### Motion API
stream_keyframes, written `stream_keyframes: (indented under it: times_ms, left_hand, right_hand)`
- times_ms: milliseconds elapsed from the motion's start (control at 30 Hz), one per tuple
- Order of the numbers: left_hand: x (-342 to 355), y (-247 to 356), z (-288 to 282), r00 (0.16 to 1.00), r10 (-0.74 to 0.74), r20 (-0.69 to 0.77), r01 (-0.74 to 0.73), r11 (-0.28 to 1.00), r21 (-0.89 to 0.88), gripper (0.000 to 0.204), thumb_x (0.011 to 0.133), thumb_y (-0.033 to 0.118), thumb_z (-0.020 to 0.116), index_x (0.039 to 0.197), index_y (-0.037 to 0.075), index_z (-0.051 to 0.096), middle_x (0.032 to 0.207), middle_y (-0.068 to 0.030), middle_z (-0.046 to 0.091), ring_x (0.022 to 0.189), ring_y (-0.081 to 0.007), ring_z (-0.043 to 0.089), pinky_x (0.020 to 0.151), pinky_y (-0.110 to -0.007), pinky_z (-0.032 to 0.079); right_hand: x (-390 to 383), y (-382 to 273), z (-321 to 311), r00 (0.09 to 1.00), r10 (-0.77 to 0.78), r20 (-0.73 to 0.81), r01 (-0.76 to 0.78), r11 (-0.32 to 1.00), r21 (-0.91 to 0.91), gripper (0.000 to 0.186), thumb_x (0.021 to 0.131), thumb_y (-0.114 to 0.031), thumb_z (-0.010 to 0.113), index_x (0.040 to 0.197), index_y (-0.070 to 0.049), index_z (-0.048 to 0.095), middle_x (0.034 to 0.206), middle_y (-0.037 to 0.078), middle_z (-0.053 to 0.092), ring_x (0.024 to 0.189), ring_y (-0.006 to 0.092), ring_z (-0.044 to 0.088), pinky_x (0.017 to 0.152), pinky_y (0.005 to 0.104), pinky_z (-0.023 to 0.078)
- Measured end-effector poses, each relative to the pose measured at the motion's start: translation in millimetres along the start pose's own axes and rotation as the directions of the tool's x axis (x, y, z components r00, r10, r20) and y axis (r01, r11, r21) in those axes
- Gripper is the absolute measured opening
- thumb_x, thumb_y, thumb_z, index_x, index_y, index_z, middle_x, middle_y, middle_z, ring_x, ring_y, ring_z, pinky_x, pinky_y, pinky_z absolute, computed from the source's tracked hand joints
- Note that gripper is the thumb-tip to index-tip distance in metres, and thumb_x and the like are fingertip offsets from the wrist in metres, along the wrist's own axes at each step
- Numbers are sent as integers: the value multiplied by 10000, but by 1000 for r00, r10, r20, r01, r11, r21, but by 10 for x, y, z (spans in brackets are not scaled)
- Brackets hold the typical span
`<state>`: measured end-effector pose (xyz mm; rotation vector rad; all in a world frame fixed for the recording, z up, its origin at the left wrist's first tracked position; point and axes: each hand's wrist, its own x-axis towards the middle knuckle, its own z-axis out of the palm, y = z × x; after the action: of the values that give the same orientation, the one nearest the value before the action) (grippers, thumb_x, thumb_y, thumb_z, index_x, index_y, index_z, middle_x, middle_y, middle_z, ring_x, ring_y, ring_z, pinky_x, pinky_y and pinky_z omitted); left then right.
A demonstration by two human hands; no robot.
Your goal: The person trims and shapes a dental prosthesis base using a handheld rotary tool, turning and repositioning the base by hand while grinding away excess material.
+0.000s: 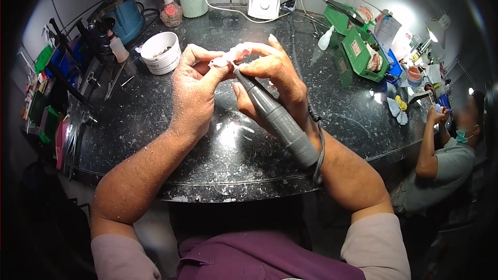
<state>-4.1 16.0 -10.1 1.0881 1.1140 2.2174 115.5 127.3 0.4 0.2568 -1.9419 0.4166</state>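
Tub stands near my left hand, whose fingers pinch a pink piece over the bench; my right hand wraps its fingers round the drill. Green boxes lie well right; cup and bottle stand behind the tub.

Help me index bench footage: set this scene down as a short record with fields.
Left hand: pinches a small, irregular pink piece
Right hand: grips a dark grey cylindrical handheld tool, narrow end toward the piece
Tip contact: cannot tell
Surface: glossy black speckled worktop
Left of hands: round white plastic tub
Far side: pale green textured cup; white box with a round dial
Right side: open green plastic box holding a pink-and-white dental model
Other person: pale grey shirt, right edge
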Motion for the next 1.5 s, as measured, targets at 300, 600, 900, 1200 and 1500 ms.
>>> stream_keyframes:
  times_ms: [300, 600, 900, 1200, 1500]
  left_hand:
    - [-13, 39, 1, 998, -33, -47, 36, 997, 62, 63, 955, 28, 584, 954, 28, 521, 980, -158, 688, 938, -201, 690, 851, -341, 562]
    - [-34, 44, 19, 998, -55, -42, 58, 996, 66, 60, 946, 7, 581, 939, 25, 525, 975, -153, 685, 942, -196, 687, 848, -338, 562]
    - [-11, 0, -20, 997, -67, -41, 70, 994, 81, 64, 937, 0, 590, 936, 23, 531, 972, -148, 684, 922, -196, 691, 838, -332, 563]
    - [-15, 3, -1, 991, -100, -86, 106, 992, 65, 88, 934, 19, 610, 992, -3, 547, 940, -141, 682, 888, -182, 688, 836, -313, 560]
    - [-27, 8, 22, 991, -86, -99, 95, 991, 92, 105, 956, 20, 582, 1041, -19, 535, 1003, -150, 674, 910, -170, 679, 848, -303, 556]
  right_hand:
    - [-24, 18, 32, 1000, 20, -4, -19, 992, 121, 359, 674, -9, 764, 996, -50, 612, 1056, 150, 651, 1125, 334, 615, 1072, 552, 360]
    - [-49, 18, 33, 999, 17, 47, -24, 987, 162, 382, 723, 21, 742, 1072, -35, 598, 1092, 156, 636, 1187, 327, 584, 1090, 535, 359]
    - [-67, 19, 45, 996, 89, 19, -91, 981, 174, 358, 733, 20, 733, 1059, -25, 593, 1111, 173, 617, 1181, 323, 581, 1085, 507, 371]
    - [-56, 14, 35, 996, 80, 26, -84, 978, 193, 368, 738, 15, 736, 1078, -26, 600, 1109, 164, 618, 1198, 319, 574, 1100, 511, 356]
    - [-53, 0, 34, 997, 72, 34, -77, 986, 149, 339, 734, 1, 740, 1047, -44, 618, 1128, 152, 618, 1171, 288, 575, 1065, 465, 394]
